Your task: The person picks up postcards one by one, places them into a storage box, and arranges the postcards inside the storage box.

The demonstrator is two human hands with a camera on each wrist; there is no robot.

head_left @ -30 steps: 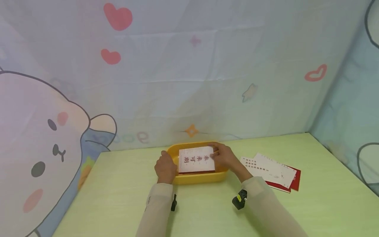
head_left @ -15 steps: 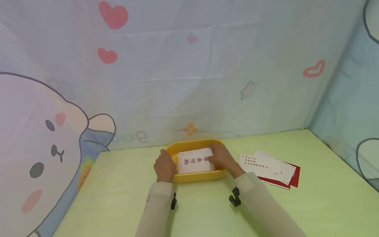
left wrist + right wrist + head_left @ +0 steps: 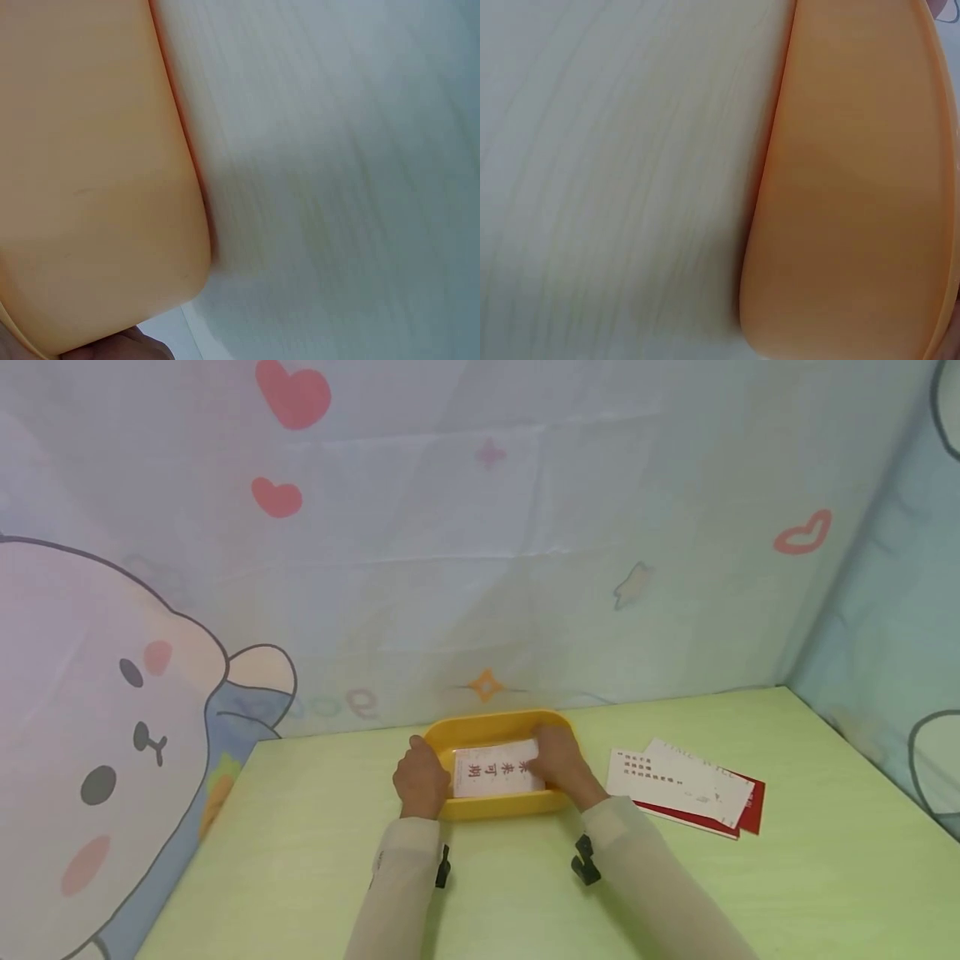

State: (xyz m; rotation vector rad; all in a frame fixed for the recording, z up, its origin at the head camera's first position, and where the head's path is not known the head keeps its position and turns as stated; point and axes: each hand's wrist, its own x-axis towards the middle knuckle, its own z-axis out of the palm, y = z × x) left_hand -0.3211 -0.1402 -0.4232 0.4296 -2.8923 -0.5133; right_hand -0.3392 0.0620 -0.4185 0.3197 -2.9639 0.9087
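A yellow plastic basket (image 3: 495, 808) stands on the table in the head view. My left hand (image 3: 420, 781) grips its left end; in the left wrist view, fingers (image 3: 124, 349) curl round the basket's end wall. Inside it lies a white card (image 3: 487, 781) with large red characters. My right hand (image 3: 561, 764) reaches into the basket's right end, thumb and fingers bent at the card's right edge, which they cover. The right wrist view shows mostly the basket's outer wall (image 3: 855, 187), with a sliver of that hand past the rim.
To the right lies a fanned group of white cards (image 3: 675, 781) with red ones (image 3: 752, 810) under them, on the pale green table (image 3: 322, 843). A printed cloth (image 3: 450, 568) hangs behind the table.
My right hand has moved down into the basket with the card, which now sits lower inside. The left hand keeps its grip on the basket's end.
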